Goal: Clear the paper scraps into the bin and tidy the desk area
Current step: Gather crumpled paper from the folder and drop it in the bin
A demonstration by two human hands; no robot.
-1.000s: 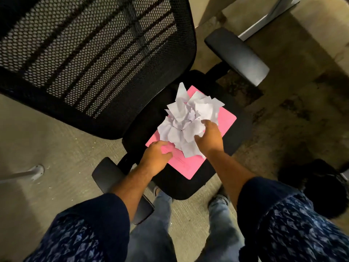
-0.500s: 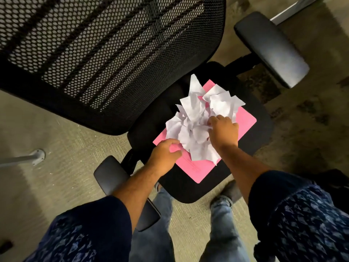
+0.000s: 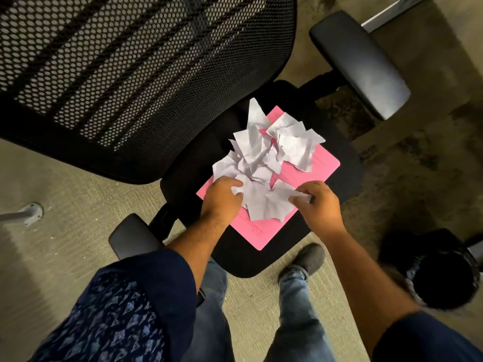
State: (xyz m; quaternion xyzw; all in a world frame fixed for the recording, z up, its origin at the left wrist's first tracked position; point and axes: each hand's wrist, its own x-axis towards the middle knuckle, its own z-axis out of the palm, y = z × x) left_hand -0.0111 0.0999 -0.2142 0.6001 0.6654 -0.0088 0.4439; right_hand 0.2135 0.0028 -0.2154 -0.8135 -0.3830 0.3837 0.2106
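A heap of crumpled white paper scraps (image 3: 266, 163) lies on a pink folder (image 3: 311, 173), which rests on the seat of a black office chair (image 3: 337, 142). My left hand (image 3: 222, 197) is closed on the near left edge of the heap. My right hand (image 3: 318, 205) pinches a scrap at the near right edge. A dark round bin (image 3: 444, 273) stands on the floor at the lower right, its inside in shadow.
The chair's mesh back (image 3: 130, 74) fills the upper left, and its armrests (image 3: 360, 64) stick out at the upper right and beside my left forearm. A metal desk foot (image 3: 28, 214) sits on the carpet at left. My feet stand just in front of the seat.
My right hand has drawn back from the top of the heap to its near right edge. My left hand has closed onto the scraps. The view has shifted, bringing the bin into sight.
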